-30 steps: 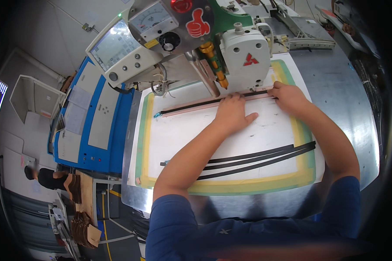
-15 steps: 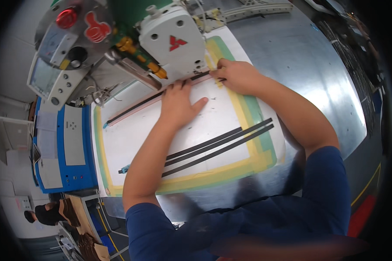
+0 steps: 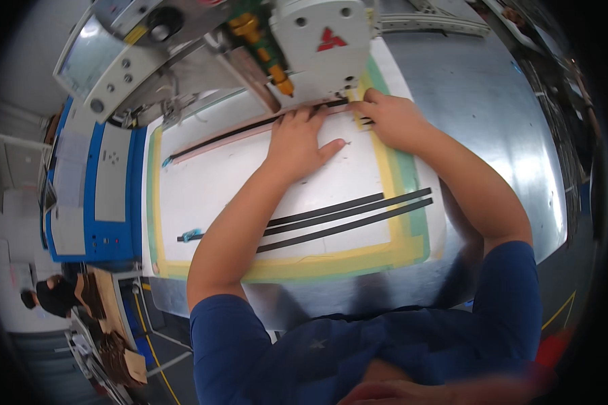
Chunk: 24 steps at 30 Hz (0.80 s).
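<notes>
Two hands (image 3: 297, 145) (image 3: 395, 123) | left palm-down, splayed (touching black strip (image 3: 223, 138)) | right curled

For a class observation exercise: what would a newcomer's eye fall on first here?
Probably the left hand, spread over a long black strip mid-picture, and the right hand by the strip's right end. Above them looms a white machine head, a golden tip at its left. Below lie three more black strips.

A red sign with three pointy parts (image 3: 332, 40) sits on the white machine head (image 3: 319, 62). A small pale mark (image 3: 317, 344) (a bit like a cross) is on the blue shirt (image 3: 385, 341).
</notes>
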Each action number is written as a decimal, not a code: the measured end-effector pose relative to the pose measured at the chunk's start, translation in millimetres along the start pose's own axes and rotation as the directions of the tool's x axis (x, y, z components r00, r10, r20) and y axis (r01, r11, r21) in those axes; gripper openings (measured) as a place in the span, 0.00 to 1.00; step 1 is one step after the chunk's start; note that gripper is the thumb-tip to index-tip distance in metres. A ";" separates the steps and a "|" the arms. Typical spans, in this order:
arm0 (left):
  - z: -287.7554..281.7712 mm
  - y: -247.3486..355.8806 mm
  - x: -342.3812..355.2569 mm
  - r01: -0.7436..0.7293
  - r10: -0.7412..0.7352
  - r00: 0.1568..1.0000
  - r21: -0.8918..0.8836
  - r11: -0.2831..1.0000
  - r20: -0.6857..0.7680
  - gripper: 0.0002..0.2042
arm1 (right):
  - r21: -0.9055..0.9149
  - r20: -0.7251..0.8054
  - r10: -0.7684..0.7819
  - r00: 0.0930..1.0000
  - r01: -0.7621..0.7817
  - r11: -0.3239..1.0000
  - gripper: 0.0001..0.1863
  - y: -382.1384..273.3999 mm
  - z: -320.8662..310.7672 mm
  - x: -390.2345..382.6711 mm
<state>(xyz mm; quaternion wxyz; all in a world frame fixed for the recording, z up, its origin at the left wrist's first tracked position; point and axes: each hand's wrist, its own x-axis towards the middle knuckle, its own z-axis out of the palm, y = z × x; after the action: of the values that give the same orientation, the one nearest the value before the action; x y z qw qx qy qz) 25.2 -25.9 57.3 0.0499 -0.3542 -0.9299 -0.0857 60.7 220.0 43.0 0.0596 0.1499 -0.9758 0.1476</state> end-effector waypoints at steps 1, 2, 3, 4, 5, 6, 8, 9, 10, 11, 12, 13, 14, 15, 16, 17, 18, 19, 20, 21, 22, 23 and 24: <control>-2.6 -6.0 -5.7 0.022 -0.022 1.000 0.001 1.000 -0.003 0.35 | 0.002 0.008 -0.021 1.000 0.021 1.000 0.25 -4.0 -0.6 3.7; -4.9 -11.8 -11.7 0.026 -0.026 1.000 0.006 1.000 0.006 0.35 | -0.020 0.037 -0.001 0.999 0.002 1.000 0.27 -8.1 -1.9 7.8; -5.5 -15.5 -17.7 0.028 -0.028 0.999 0.006 1.000 0.016 0.34 | -0.046 0.069 0.023 0.997 -0.020 0.999 0.29 -11.1 -3.6 10.9; -9.4 -22.6 -23.8 0.041 -0.041 0.999 0.030 0.999 0.027 0.34 | -0.062 0.104 0.040 0.994 -0.034 0.997 0.29 -13.2 -7.0 14.2; -11.7 -32.7 -32.2 0.042 -0.042 0.999 0.020 0.999 0.027 0.34 | -0.068 0.112 0.043 0.993 -0.035 0.997 0.29 -13.8 -6.1 16.6; -13.7 -45.8 -42.6 0.101 -0.101 0.995 0.038 0.994 0.016 0.33 | -0.071 0.101 0.032 0.994 -0.025 0.997 0.29 -14.4 -4.0 18.3; -18.3 -79.6 -64.5 0.172 -0.172 0.985 0.080 0.982 -0.013 0.34 | -0.085 0.092 0.034 0.995 -0.026 0.996 0.29 -15.2 -0.9 19.1; -21.7 -99.4 -77.0 0.189 -0.187 0.982 0.102 0.977 -0.031 0.35 | -0.076 0.088 0.033 0.996 -0.027 0.997 0.29 -15.2 1.0 18.9; -25.6 -118.7 -85.0 0.213 -0.210 0.977 0.085 0.973 -0.038 0.33 | -0.071 0.083 0.042 0.996 -0.036 0.997 0.29 -13.3 0.0 16.9; -31.2 -138.6 -95.2 0.242 -0.239 0.970 0.071 0.968 -0.044 0.32 | -0.083 0.085 0.056 0.995 -0.048 0.995 0.29 -14.6 -3.1 16.1; -39.3 -154.6 -107.0 0.283 -0.278 0.959 0.077 0.956 -0.061 0.30 | -0.120 0.106 0.103 0.989 -0.090 0.989 0.30 -17.3 -7.0 16.6; -44.5 -168.9 -115.3 0.315 -0.310 0.948 0.075 0.946 -0.072 0.29 | -0.164 0.127 0.161 0.979 -0.139 0.977 0.31 -16.6 -11.1 12.7; -48.9 -185.2 -125.5 0.301 -0.295 0.951 0.055 0.952 -0.089 0.28 | -0.179 0.133 0.172 0.976 -0.147 0.973 0.31 -12.1 -13.8 8.4; -50.8 -199.4 -133.0 0.284 -0.280 0.954 0.031 0.958 -0.109 0.27 | -0.177 0.130 0.182 0.975 -0.157 0.972 0.30 -2.5 -17.1 3.7; -53.8 -214.7 -139.6 0.298 -0.292 0.950 0.036 0.954 -0.110 0.26 | -0.174 0.124 0.190 0.974 -0.168 0.970 0.30 4.7 -19.7 0.3; -53.6 -223.9 -144.3 0.311 -0.305 0.946 0.041 0.950 -0.112 0.25 | -0.194 0.124 0.202 0.972 -0.176 0.965 0.30 8.4 -21.6 -3.9; -48.5 -224.9 -148.8 0.302 -0.298 0.948 0.021 0.953 -0.116 0.25 | -0.172 0.117 0.201 0.973 -0.179 0.969 0.29 10.7 -22.0 -8.2; -45.8 -223.7 -152.2 0.269 -0.247 0.952 0.108 0.957 -0.178 0.25 | -0.147 0.108 0.201 0.974 -0.184 0.972 0.29 12.3 -24.4 -11.1; -41.8 -221.6 -152.9 0.241 -0.193 0.952 0.196 0.951 -0.236 0.24 | -0.163 0.107 0.212 0.971 -0.193 0.968 0.29 13.5 -27.9 -11.7; -39.6 -216.3 -148.2 0.231 -0.185 0.953 0.182 0.956 -0.242 0.24 | -0.175 0.128 0.255 0.958 -0.232 0.957 0.28 13.7 -31.1 -9.8; -38.6 -208.7 -142.8 0.231 -0.185 0.956 0.192 0.954 -0.229 0.24 | -0.187 0.149 0.298 0.943 -0.269 0.945 0.27 14.9 -33.7 -8.6; -37.0 -204.2 -138.2 0.231 -0.186 0.959 0.204 0.951 -0.215 0.24 | -0.199 0.146 0.308 0.940 -0.277 0.940 0.27 17.6 -34.8 -8.8; -35.8 -205.0 -138.7 0.229 -0.185 0.958 0.195 0.954 -0.220 0.24 | -0.088 0.101 0.288 0.952 -0.280 0.956 0.26 19.8 -35.0 -9.4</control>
<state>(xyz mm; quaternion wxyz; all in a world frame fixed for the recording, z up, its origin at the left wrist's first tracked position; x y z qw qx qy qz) -7.2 -273.6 45.7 0.1721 -0.2364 -0.9560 -0.0228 66.0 251.3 69.4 -0.0117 0.0139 -0.9937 0.1105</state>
